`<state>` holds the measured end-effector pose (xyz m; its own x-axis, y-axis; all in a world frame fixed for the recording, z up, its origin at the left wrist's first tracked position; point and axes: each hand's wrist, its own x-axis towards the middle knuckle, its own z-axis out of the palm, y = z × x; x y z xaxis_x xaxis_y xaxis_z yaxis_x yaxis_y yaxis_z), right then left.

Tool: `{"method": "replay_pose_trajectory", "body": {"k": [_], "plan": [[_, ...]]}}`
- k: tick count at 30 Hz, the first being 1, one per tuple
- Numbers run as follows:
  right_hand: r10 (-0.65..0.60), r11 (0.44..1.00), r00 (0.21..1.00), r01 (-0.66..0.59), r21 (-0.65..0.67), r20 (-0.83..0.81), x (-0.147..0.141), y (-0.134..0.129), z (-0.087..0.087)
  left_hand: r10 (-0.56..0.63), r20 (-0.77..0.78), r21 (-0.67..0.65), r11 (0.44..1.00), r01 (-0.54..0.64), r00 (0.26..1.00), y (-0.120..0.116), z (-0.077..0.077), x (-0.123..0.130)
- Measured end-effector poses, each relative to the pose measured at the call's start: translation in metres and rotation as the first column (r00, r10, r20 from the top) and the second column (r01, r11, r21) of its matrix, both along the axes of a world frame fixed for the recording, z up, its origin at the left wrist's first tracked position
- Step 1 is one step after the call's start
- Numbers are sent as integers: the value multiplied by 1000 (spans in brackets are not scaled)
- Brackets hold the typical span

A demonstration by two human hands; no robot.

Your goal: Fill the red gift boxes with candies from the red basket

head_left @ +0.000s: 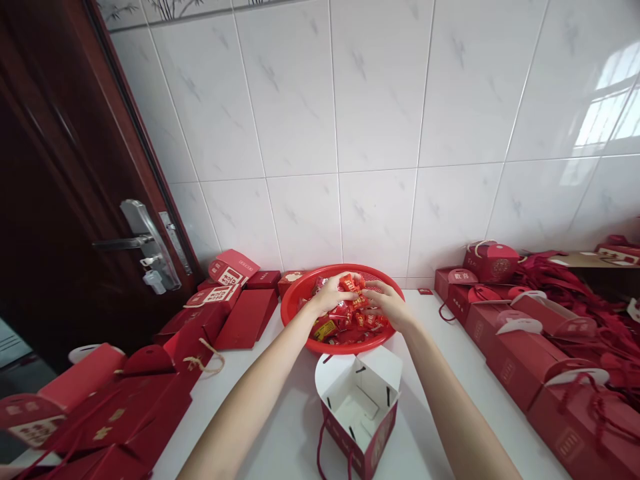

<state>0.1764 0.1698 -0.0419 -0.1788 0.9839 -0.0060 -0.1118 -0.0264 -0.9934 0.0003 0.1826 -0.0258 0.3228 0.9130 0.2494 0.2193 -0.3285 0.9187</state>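
Both my hands are inside a red plastic basket (289,309) that holds wrapped candies (345,320), mostly in red wrappers. My left hand (331,295) is curled around some red-wrapped candies near the middle, its fingertips partly hidden. Close to its right, my right hand (390,305) has its fingers bent and apart, touching the candies from the other side. Directly in front of the basket stands a dark red gift box (360,413). Its flaps are up, its white inside shows no contents, and a red cord hangs at its left side.
Red gift boxes (135,400) crowd the left of the white table (280,413). More boxes (515,333) line the right side, beside a heap of red cords or ribbons (580,300). A tiled wall (380,220) rises behind, with a dark door (65,167) at the left.
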Motion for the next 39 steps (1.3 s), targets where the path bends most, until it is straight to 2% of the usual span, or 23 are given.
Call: {"method": "replay_pose_trajectory", "body": {"k": [3, 7, 12, 17, 21, 25, 29, 32, 35, 37, 39], "plan": [[64, 998, 996, -64, -5, -54, 1, -1, -1, 42, -41, -14, 999, -42, 998, -2, 1, 0], [55, 998, 998, -53, 30, -38, 0, 1, -5, 60, -67, -112, 991, -67, 996, -2, 1, 1], [11, 994, 1000, -12, 108, 13, -2, 3, -7, 102, -19, -133, 986, -103, 995, 1, 0, 3], [-10, 992, 994, -4, 124, 113, -3, 1, -6, 115, 71, -248, 964, -94, 991, 2, -2, 2], [10, 987, 992, -29, 155, 125, -2, 2, -8, 127, 93, -274, 957, -98, 987, 7, -5, 1], [12, 984, 993, -33, 175, 121, -2, 4, -11, 111, 62, -233, 968, -94, 992, 8, -6, 0], [-44, 985, 997, 33, 171, 64, -2, 5, -11, 120, 16, -250, 962, -112, 993, 7, -6, -1], [-77, 983, 997, 74, 165, 11, -3, 6, -12, 269, -67, -158, 948, -276, 961, 15, -7, -6], [-93, 985, 995, 97, 143, -36, -3, 8, -13, 452, -162, -20, 887, -461, 877, 34, -8, -22], [-104, 985, 993, 112, 129, -63, -3, 9, -15, 492, -238, 24, 865, -501, 837, 47, -10, -38], [-110, 984, 991, 120, 134, -81, -3, 11, -15, 476, -356, 62, 871, -488, 804, 56, -13, -55]]}}
